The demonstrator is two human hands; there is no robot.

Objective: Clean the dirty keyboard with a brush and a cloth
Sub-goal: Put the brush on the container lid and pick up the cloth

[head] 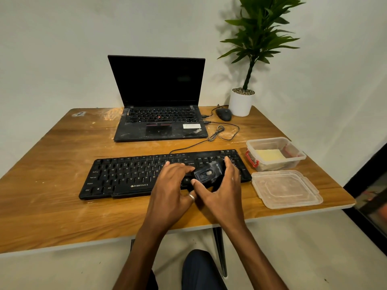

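A black Zebronics keyboard [129,174] lies on the wooden table [62,185], dusty along its right side. Just above its right half, my right hand [222,191] grips a small black tool [209,173] with white lettering, thumb at its near end and fingers round its far end. My left hand [173,185] hovers over the middle keys, palm down, with the index fingertip touching the tool's left end. A folded yellow cloth [270,154] lies inside an open clear plastic container [297,159] to the right of the keyboard.
The container's lid [287,189] lies near the table's right front corner. An open, dusty black laptop [159,122] stands behind the keyboard. A black mouse [223,114], loose cables [222,132] and a potted plant [240,101] sit at the back right.
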